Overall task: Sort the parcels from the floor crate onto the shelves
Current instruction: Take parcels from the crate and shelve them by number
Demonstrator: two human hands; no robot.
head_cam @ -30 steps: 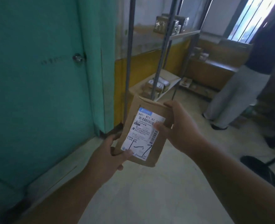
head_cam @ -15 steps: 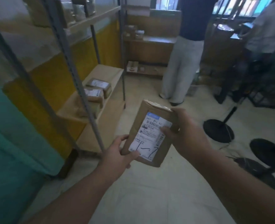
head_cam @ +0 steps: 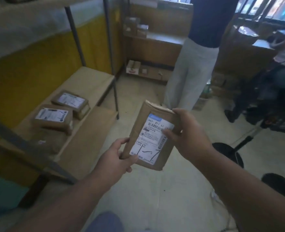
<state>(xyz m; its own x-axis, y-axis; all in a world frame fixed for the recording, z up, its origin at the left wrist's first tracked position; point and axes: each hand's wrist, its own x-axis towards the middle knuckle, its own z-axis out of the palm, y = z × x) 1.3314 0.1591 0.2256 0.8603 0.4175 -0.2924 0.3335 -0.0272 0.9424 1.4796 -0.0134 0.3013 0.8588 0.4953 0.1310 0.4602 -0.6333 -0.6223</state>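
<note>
I hold a brown paper parcel (head_cam: 151, 136) with a white shipping label in front of me, label facing up. My left hand (head_cam: 116, 159) grips its lower left corner, thumb on the label. My right hand (head_cam: 187, 136) grips its right edge, thumb across the label and fingers behind. To the left stands a metal rack whose low wooden shelf (head_cam: 89, 81) carries two labelled brown parcels, one nearer (head_cam: 53, 118) and one farther (head_cam: 71, 102). The floor crate is out of view.
A person in pale trousers (head_cam: 190, 72) stands ahead by a wooden counter (head_cam: 155, 46) with boxes on and under it. Black round stand bases (head_cam: 228, 153) sit on the floor at the right. A rack post (head_cam: 111, 64) rises by the shelf's corner.
My view has swung right and down, away from the teal door toward the low shelf and its parcels. Both hands keep the same hold on the parcel.
</note>
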